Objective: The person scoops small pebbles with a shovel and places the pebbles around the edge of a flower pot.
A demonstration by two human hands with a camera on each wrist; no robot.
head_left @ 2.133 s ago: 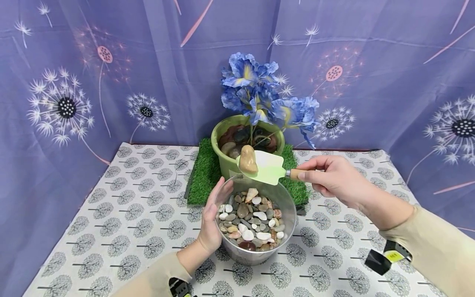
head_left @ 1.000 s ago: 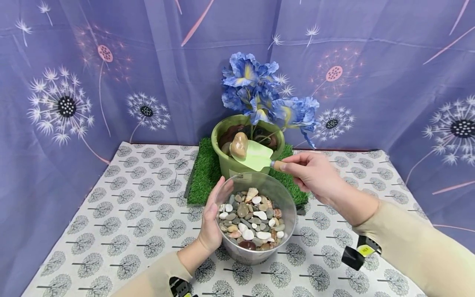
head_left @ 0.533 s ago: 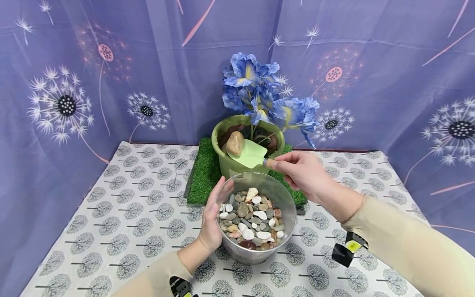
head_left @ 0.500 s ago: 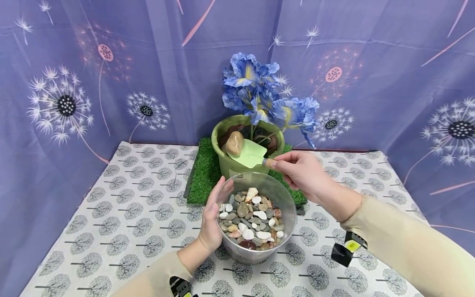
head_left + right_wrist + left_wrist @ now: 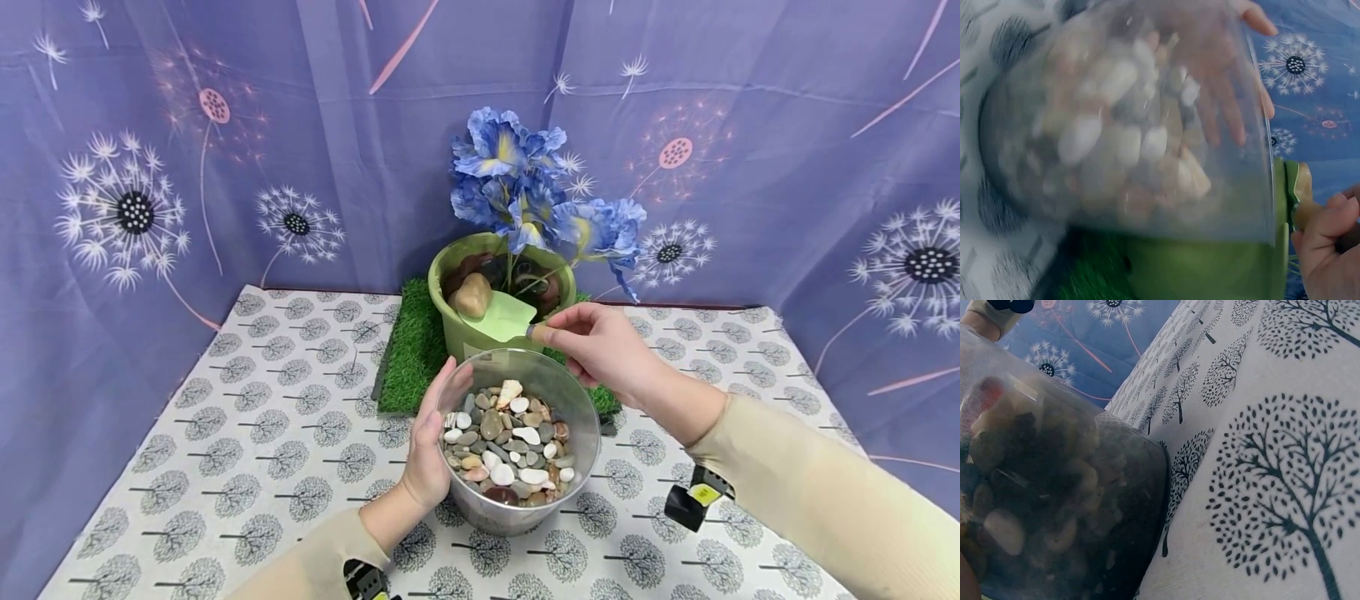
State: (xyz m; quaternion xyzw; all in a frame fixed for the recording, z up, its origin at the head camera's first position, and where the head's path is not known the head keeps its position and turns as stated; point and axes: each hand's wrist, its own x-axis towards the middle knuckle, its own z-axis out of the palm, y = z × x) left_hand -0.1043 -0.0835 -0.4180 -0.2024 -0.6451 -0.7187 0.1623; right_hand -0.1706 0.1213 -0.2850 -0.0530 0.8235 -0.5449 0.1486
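My right hand (image 5: 600, 346) pinches the short wooden handle (image 5: 1305, 215) of a light green garden trowel (image 5: 504, 318). The blade lies tilted over the near rim of a green flowerpot (image 5: 456, 329). A tan, glossy stone (image 5: 473, 296) sits at the blade's far left end, inside the pot's mouth. Blue artificial irises (image 5: 517, 192) rise from the pot, with dark stones around their stems. With straight fingers, my left hand (image 5: 424, 454) rests against the side of a clear plastic bucket (image 5: 498, 518), which holds many pebbles (image 5: 517, 450) and a shell (image 5: 510, 392).
The pot stands on a patch of artificial grass (image 5: 411, 358), directly behind the bucket. A white cloth with a tree print (image 5: 300, 433) covers the table. A purple dandelion-print curtain (image 5: 375, 167) hangs close behind and along both sides.
My right hand has moved left and forward, lowering the trowel from above the bucket to the pot's rim. The stone has gone down into the pot's mouth. My left hand and the bucket stay put.
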